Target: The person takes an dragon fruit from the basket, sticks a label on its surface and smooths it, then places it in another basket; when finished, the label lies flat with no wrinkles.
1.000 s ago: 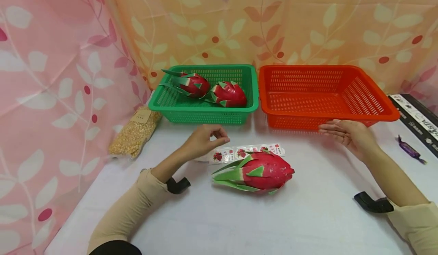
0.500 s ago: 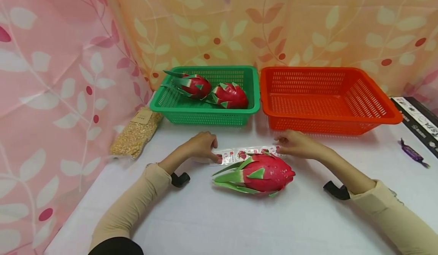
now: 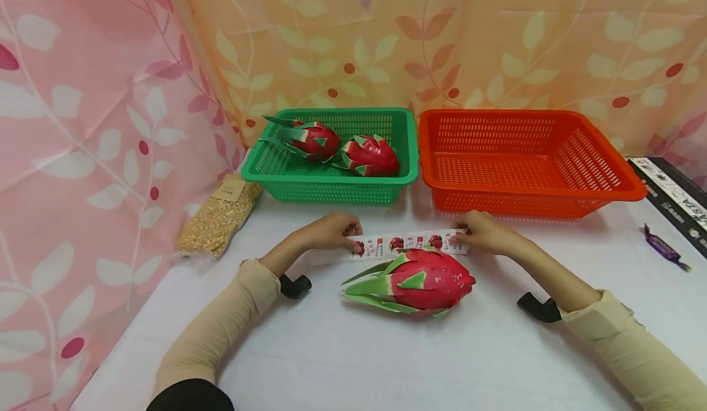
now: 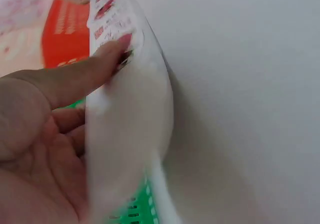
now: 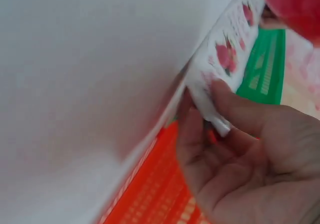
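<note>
A white sticker strip (image 3: 395, 245) printed with red fruit pictures is stretched between the two hands, behind a large dragon fruit (image 3: 422, 280) lying on the white table. My left hand (image 3: 329, 232) pinches the strip near its left part; in the left wrist view the thumb of that hand (image 4: 55, 109) presses on its printed face, and a blank length hangs beyond. My right hand (image 3: 482, 232) pinches the other end, and in the right wrist view this hand (image 5: 250, 149) has thumb and fingers on either side of the strip end (image 5: 212, 104).
Behind the hands, a green basket (image 3: 331, 191) holds two dragon fruits (image 3: 371, 156). Beside it on the right is a red basket (image 3: 505, 193). A bag of yellow grains (image 3: 216, 218) lies at left. A purple wrapped candy (image 3: 664, 246) and a black box (image 3: 676, 205) lie at right.
The right hand has come left and inward from beside the red basket to the strip's right end. Both hands now grip the strip, which is raised slightly and tilted. The large dragon fruit stays in place.
</note>
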Available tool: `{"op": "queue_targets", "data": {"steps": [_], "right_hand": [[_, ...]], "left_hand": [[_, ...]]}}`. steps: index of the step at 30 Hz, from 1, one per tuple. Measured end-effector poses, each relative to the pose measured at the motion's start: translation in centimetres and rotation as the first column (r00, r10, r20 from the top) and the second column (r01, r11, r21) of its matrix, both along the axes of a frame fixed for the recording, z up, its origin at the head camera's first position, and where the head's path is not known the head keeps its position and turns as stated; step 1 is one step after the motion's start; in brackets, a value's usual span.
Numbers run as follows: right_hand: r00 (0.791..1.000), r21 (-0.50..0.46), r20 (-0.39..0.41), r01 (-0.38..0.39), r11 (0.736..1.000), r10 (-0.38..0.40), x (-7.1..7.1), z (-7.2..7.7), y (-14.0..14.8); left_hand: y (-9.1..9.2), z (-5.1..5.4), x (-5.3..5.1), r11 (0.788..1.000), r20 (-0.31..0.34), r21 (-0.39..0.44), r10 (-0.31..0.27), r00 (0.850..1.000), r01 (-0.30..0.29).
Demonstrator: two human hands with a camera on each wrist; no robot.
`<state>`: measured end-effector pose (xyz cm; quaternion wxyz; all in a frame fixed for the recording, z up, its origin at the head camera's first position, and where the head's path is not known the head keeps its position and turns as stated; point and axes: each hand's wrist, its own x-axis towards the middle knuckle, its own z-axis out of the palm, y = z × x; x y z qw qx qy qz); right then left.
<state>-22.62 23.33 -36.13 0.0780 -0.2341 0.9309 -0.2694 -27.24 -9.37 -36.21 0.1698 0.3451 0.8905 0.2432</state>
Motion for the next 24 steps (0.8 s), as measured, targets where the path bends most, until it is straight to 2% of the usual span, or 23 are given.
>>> {"op": "queue_targets", "data": {"steps": [3, 6, 10, 13, 17, 20, 24], "right_hand": [[0.997, 0.004, -0.028, 0.068, 0.998, -0.068, 0.2, 0.6, 0.8], [0.994, 0.021, -0.058, 0.092, 0.996, -0.091, 0.5, 1.4, 1.4], [0.989, 0.007, -0.129, 0.077, 0.997, -0.076, 1.0, 2.4, 1.1], [0.976, -0.060, -0.207, 0.055, 0.997, -0.067, 1.1, 3.2, -0.2], [0.965, -0.169, -0.259, 0.001, 0.986, -0.045, 0.9, 4.2, -2.5], [0.969, -0.231, -0.248, -0.049, 0.972, -0.010, 0.5, 4.9, -3.9], [0.971, -0.269, -0.240, -0.068, 0.961, 0.002, 0.0, 5.4, -4.7]], "left_hand": [[0.0, 1.1, -0.9, 0.987, 0.040, 0.154, -0.050, 0.998, 0.044], [0.3, 2.5, -1.6, 0.967, 0.076, 0.246, -0.089, 0.993, 0.068], [1.5, 4.3, -2.1, 0.960, 0.110, 0.267, -0.111, 0.988, 0.078], [2.7, 5.2, -2.2, 0.956, 0.113, 0.278, -0.123, 0.986, 0.087], [4.4, 6.2, -2.2, 0.946, 0.130, 0.307, -0.145, 0.981, 0.100], [5.3, 6.8, -2.2, 0.937, 0.148, 0.332, -0.171, 0.974, 0.114], [5.8, 7.4, -2.4, 0.926, 0.141, 0.350, -0.199, 0.970, 0.139]]}}
